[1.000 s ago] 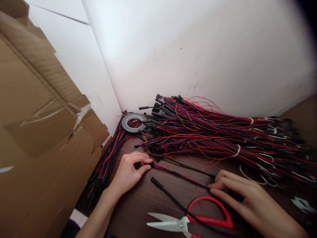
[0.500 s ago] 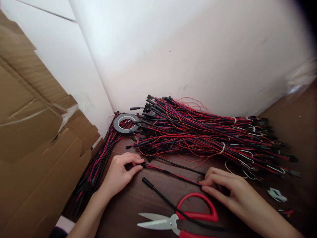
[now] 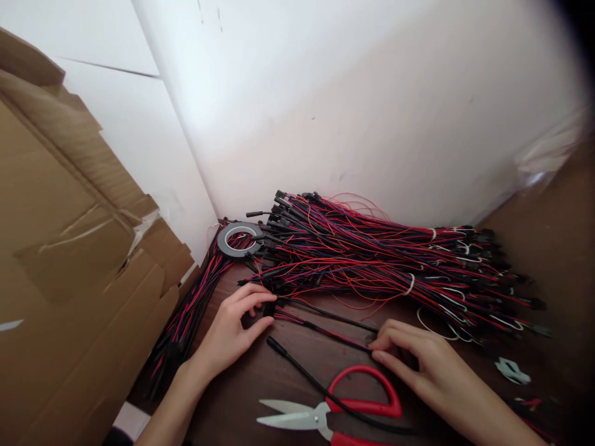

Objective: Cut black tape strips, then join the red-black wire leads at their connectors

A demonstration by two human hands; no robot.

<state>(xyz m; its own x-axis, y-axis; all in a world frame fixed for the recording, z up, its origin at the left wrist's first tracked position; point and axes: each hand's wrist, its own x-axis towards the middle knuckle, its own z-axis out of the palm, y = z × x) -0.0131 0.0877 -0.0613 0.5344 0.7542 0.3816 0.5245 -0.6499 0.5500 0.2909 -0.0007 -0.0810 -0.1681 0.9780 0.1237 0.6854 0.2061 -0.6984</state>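
A thin red-and-black wire harness [image 3: 320,331] stretches between my two hands, low over the dark table. My left hand [image 3: 235,325] has its thumb and fingertips on either side of the black connector [image 3: 269,308] at the harness's left end. Further right, my right hand [image 3: 418,359] pinches the wires between thumb and forefinger. Just behind the harness runs a black cable [image 3: 332,314], its right end disappearing by my right fingers. In front lies another black cable [image 3: 304,373], crossing the red handle of the scissors [image 3: 297,415], whose blades are apart and point left.
Bundles of red and black wires [image 3: 353,248] tied with white ties lie along the wall. A grey tape roll [image 3: 239,240] rests at their left end, beside another wire bundle [image 3: 199,303]. A cardboard box [image 3: 83,260] stands left. White clips [image 3: 511,370] lie right.
My left fingers have spread a little wider around the connector. My right hand keeps its pinch on the wires. The camera view has shifted slightly.
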